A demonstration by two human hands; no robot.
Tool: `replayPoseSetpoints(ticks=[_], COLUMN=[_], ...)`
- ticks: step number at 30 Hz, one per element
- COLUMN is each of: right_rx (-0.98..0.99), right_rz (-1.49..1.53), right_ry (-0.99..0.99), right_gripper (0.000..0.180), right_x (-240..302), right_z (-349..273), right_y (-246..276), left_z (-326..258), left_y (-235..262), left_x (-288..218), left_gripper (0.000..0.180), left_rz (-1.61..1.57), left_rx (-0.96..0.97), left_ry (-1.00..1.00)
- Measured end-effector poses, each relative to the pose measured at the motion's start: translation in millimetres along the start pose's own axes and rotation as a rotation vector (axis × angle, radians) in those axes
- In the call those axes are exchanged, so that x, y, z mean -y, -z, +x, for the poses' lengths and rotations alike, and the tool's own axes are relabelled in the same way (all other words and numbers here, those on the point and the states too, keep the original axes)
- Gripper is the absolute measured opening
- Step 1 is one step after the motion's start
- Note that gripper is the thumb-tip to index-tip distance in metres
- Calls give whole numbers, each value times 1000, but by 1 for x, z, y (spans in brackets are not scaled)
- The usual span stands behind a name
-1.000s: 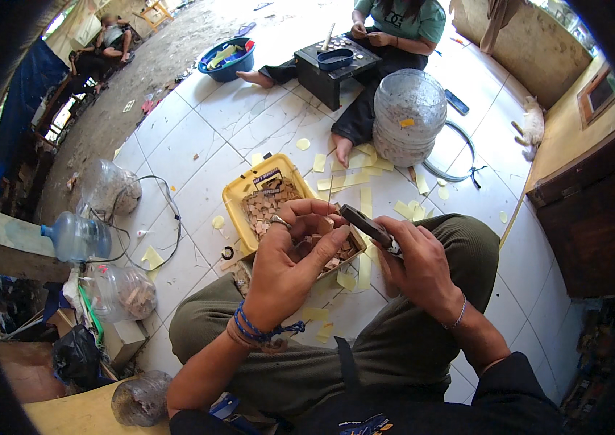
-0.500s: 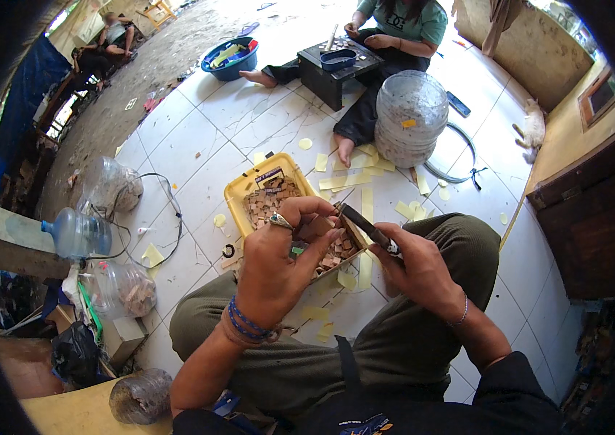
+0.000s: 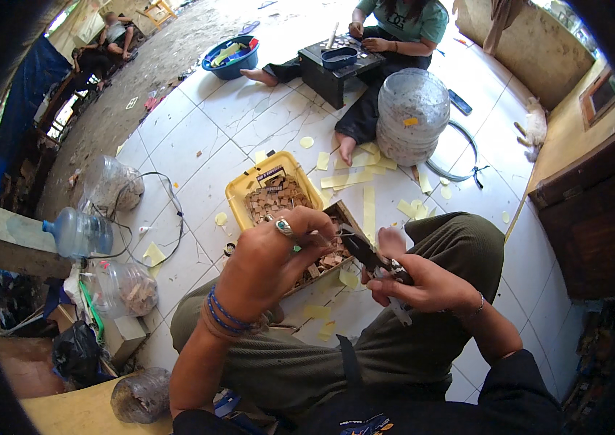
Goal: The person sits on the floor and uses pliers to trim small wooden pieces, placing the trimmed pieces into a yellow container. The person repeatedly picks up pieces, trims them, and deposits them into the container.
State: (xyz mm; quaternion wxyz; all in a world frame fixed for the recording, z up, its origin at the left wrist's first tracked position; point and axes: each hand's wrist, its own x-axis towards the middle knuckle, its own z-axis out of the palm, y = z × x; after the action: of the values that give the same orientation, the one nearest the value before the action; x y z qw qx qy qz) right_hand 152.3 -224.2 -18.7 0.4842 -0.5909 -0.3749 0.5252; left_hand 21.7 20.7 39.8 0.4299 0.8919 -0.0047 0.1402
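Note:
My left hand (image 3: 260,254) is closed in a pinch, thumb against fingers, on something small I cannot make out. My right hand (image 3: 434,286) grips a pair of pliers (image 3: 359,250) with dark jaws, which point up and left to my left fingertips. Below both hands stands a wooden box (image 3: 338,273) holding small brown blocks, partly hidden by my left hand. Just beyond it is a yellow plastic basket (image 3: 238,187), filled with many more flat brown blocks (image 3: 278,201) and a dark printed packet.
Cream paper strips (image 3: 369,210) and discs lie on the white tiles. Across from me a person (image 3: 401,29) works at a low black table (image 3: 314,76). A large clear jug (image 3: 412,116), a blue basin (image 3: 231,69) and several bottles at left stand around. A cat (image 3: 533,125) lies at right.
My right hand has shifted right and down, and the pliers have turned, showing more of their handles. A brown piece visible in my left fingers earlier no longer shows there.

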Motion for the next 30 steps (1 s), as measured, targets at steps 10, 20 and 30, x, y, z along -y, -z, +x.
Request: replayPoseSetpoints(ticks=[10, 20, 30], right_rx=[153, -388, -541], right_rz=[146, 223, 100], right_ry=[-130, -185, -8], right_gripper=[36, 47, 38], right_x=[-2, 1, 1], right_z=[0, 6, 7], right_y=[2, 5, 4], left_z=[1, 22, 27], left_y=[8, -2, 0], left_x=[14, 35, 49], left_gripper=[28, 31, 40], left_rz=[-163, -217, -326], left_rx=[130, 70, -8], left_ry=[64, 88, 285])
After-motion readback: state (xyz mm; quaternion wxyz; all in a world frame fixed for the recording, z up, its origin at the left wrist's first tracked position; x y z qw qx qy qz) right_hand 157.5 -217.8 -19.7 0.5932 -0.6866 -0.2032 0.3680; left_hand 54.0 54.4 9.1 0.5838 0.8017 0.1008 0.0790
